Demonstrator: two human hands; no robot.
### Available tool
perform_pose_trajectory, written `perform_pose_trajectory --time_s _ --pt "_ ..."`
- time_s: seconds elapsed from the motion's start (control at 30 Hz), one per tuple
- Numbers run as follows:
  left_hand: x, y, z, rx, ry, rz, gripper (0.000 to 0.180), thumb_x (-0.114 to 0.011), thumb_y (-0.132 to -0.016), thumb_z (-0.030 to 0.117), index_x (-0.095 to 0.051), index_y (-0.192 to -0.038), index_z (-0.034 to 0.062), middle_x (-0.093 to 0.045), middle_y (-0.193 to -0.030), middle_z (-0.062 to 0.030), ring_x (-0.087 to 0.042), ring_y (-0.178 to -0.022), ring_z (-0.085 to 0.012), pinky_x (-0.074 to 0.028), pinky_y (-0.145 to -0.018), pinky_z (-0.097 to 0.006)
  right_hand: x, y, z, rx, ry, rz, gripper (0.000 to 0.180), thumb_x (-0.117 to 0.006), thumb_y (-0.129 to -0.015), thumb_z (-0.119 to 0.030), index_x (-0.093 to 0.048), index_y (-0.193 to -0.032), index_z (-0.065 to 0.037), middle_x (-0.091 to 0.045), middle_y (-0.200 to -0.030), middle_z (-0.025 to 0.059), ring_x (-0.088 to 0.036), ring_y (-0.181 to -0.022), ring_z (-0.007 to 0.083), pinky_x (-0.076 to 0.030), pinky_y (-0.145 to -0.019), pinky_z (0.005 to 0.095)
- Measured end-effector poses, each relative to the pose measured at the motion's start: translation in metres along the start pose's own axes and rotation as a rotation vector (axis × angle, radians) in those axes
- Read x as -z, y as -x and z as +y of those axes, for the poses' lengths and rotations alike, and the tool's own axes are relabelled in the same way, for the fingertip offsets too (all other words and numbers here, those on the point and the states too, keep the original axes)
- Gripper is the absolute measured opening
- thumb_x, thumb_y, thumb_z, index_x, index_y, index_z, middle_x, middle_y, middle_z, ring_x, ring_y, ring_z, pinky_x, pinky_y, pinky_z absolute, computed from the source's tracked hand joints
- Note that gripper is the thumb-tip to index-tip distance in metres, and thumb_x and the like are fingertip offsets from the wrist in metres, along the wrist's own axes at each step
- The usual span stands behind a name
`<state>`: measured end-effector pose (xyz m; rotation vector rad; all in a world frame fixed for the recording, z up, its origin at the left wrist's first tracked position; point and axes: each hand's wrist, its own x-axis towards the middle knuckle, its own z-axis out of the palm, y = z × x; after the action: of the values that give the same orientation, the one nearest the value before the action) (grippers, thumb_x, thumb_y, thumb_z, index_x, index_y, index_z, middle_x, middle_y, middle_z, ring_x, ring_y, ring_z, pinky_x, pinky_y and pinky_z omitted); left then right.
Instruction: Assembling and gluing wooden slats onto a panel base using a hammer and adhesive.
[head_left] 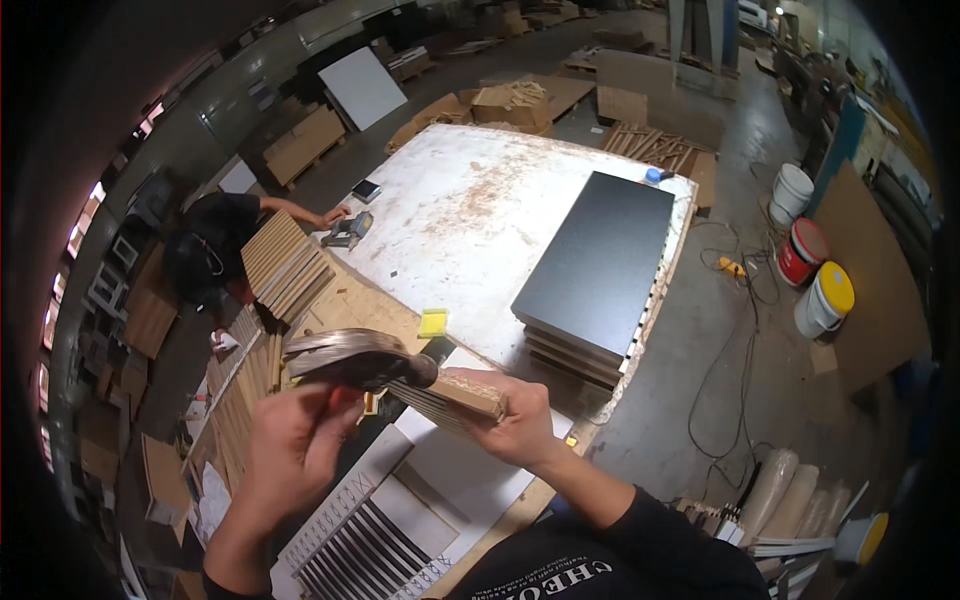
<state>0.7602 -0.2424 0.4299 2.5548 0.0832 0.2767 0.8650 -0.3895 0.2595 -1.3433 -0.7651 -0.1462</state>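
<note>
My right hand is closed round the end of a bundle of wooden strips, held above the near side of the worktable. At the bundle's other end is a shiny grey-brown curved thing in layers, like a roll of wrap or tape; its exact kind is unclear. My left hand has its fingers bent and pinched at the underside of this roll. A dark rounded part sits between roll and bundle. Below, slotted white pieces and dark strips lie on the table.
The white worktable carries sawdust, a stack of dark panels on the right and a yellow box. A co-worker at the left reaches toward a power tool. Cables and buckets occupy the right-hand floor.
</note>
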Motion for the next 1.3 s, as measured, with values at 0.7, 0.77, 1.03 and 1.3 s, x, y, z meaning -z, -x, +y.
perform_pose_trajectory --time_s 0.7,0.77,1.03,1.3 --pt "-0.105 0.105 -0.169 0.599 1.036 0.648 0.021 -0.055 -0.091 0.018 -0.054 -0.105 0.0022 -0.043 -0.062 0.0029 -0.037 -0.045 -0.0028 -0.033 -0.04 -0.016 0.01 0.027 -0.017 -0.163 0.302 -0.126 0.036 -0.067 -0.078 -0.028 -0.058 -0.108 -0.009 -0.064 -0.076 0.0161 -0.064 -0.068 0.0318 -0.05 -0.06 0.0363" --pt "-0.111 0.113 -0.169 0.598 1.078 0.617 0.02 -0.054 -0.091 0.016 -0.054 -0.106 0.0028 -0.045 -0.062 0.0021 -0.038 -0.044 -0.0031 -0.034 -0.041 -0.016 0.007 0.025 -0.021 -0.149 0.353 -0.148 0.034 -0.067 -0.08 -0.029 -0.057 -0.107 -0.009 -0.064 -0.075 0.0159 -0.063 -0.067 0.0323 -0.049 -0.059 0.0372" --pt "-0.113 0.107 -0.151 0.53 1.086 0.642 0.022 -0.057 -0.09 0.02 -0.055 -0.104 0.0043 -0.05 -0.067 0.0006 -0.043 -0.046 -0.0039 -0.037 -0.042 -0.016 0.013 0.021 -0.036 -0.215 0.315 -0.284 0.034 -0.065 -0.078 -0.026 -0.058 -0.106 -0.008 -0.064 -0.078 0.0172 -0.063 -0.072 0.0338 -0.05 -0.063 0.0376" --pt "-0.12 0.099 -0.165 0.252 1.147 0.938 0.023 -0.054 -0.092 0.018 -0.054 -0.11 0.0041 -0.061 -0.097 -0.0023 -0.059 -0.076 -0.0104 -0.049 -0.059 -0.023 0.012 0.013 -0.028 -0.402 -0.07 -0.466 0.051 -0.068 -0.081 -0.031 -0.051 -0.12 -0.003 -0.066 -0.09 0.0109 -0.062 -0.088 0.0187 -0.047 -0.08 0.0305"
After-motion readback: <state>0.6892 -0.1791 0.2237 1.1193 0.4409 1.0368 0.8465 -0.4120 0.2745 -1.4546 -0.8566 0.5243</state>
